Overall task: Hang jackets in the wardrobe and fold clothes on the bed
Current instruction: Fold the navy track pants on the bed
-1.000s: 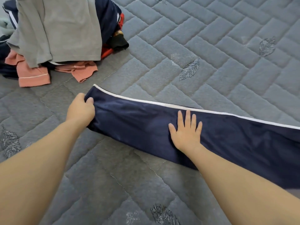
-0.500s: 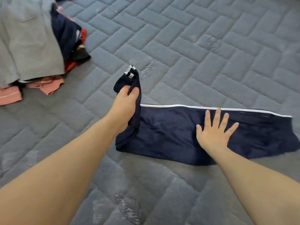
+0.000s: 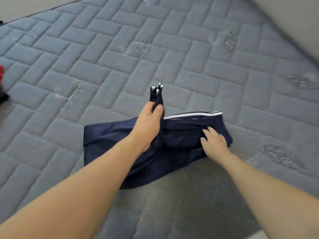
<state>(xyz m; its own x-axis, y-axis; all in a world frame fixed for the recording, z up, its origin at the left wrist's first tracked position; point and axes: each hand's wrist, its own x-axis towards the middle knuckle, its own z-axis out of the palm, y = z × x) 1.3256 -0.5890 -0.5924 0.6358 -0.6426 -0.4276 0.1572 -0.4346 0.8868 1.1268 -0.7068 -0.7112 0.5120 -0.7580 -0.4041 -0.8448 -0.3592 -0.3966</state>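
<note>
Trousers [image 3: 181, 135] lie part-folded on the mattress [image 3: 224, 66]; left hand [image 3: 148, 125] pinches 1 raised end above them, right hand [image 3: 214, 142] rests loosely on their right end, so that raised end should land square on the white stripe [image 3: 191, 115].

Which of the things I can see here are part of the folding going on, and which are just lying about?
Part of the job:
- navy trousers
- left hand, pinching the lifted end
- right hand, resting on the other end
- bed

Just lying about:
- red and dark clothing at the left edge
</note>
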